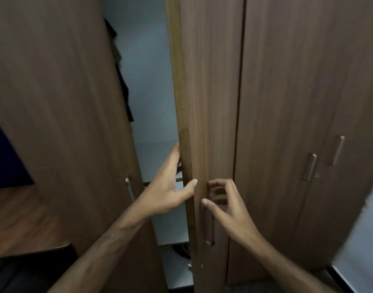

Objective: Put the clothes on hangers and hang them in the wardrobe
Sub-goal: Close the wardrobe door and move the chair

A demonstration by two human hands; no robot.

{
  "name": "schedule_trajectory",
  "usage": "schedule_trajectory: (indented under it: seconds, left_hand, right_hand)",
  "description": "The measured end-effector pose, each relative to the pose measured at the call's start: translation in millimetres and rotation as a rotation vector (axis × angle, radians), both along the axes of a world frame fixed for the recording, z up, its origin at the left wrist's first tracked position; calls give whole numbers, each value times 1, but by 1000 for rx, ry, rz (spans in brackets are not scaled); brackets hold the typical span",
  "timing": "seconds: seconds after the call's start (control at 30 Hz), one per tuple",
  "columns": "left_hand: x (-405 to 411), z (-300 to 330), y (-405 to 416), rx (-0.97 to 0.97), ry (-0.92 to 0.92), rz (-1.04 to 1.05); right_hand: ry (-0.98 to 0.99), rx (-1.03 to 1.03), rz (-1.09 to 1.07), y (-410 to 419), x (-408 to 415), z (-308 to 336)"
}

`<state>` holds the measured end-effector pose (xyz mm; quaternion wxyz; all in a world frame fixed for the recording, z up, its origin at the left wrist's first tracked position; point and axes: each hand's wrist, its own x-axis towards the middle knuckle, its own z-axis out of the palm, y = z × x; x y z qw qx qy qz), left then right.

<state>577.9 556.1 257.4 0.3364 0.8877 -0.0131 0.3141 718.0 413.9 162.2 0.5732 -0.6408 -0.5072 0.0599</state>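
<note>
Wood-grain brown wardrobe doors [287, 102], pale blue-white wardrobe interior [145, 70], dark clothes [124, 85] hanging far left inside, silvery-pink handles [310, 167] right, deep blue panel [6, 161] left, reddish-brown floor [23, 218].

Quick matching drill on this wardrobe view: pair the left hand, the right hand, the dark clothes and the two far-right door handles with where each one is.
Things:
1. left hand
2. right hand
3. dark clothes
4. two far-right handles

Places:
A. hanging inside the wardrobe, seen through the gap
B. on the closed doors, untouched
C. gripping the edge of the middle door
D. fingers curled just above that door's handle

Pairs: 1-C, 2-D, 3-A, 4-B
</note>
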Motion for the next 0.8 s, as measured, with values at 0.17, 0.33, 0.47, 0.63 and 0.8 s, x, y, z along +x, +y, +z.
schedule_trajectory:
  seconds: [0.17, 0.33, 0.47, 0.63, 0.8]
  left_hand:
    - [-34, -2, 56, 65, -27, 195]
    - [-47, -46, 120, 37, 24, 545]
    - [-51, -105, 169, -204, 129, 722]
    - [-41, -164, 229, -524, 259, 804]
    - [-22, -193, 255, -545, 245, 678]
  right_hand:
    - [19, -50, 53, 65, -23, -22]
    - [262, -40, 124, 130, -29, -28]
    - [328, -104, 124, 178, -26, -37]
    - [198, -197, 111, 219, -24, -43]
    - [143, -218, 86, 233, -20, -48]
